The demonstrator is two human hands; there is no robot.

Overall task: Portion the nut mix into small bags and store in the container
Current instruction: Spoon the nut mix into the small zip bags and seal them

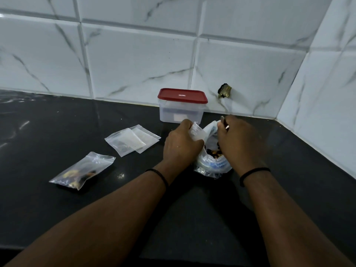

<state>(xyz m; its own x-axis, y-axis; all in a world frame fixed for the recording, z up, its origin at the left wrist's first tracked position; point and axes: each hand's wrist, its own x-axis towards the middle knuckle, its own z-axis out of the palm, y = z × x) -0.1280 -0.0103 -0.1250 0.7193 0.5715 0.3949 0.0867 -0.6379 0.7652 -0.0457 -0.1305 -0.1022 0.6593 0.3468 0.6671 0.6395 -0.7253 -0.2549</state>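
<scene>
Two hands over the nut bag [212, 162] on the dark surface [57, 132], your left hand [181, 143] pinching a small bag [198, 132], right hand [238, 139] fingers curled, contents unclear, lidded container [181, 106] just behind, filled bag [82, 170] far left

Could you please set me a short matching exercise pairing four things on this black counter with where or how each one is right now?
Things:
1. Clear plastic container with red lid
2. Small clear bag already filled with nut mix
3. Stack of empty small clear bags
4. Large clear plastic bag of nut mix

States:
A. Lying flat and empty, left of the left hand
B. Held open between both hands, right hand at its mouth
C. Standing closed by the tiled wall
D. Lying alone, nearest the counter's left front

Pairs: 1-C, 2-D, 3-A, 4-B
</scene>
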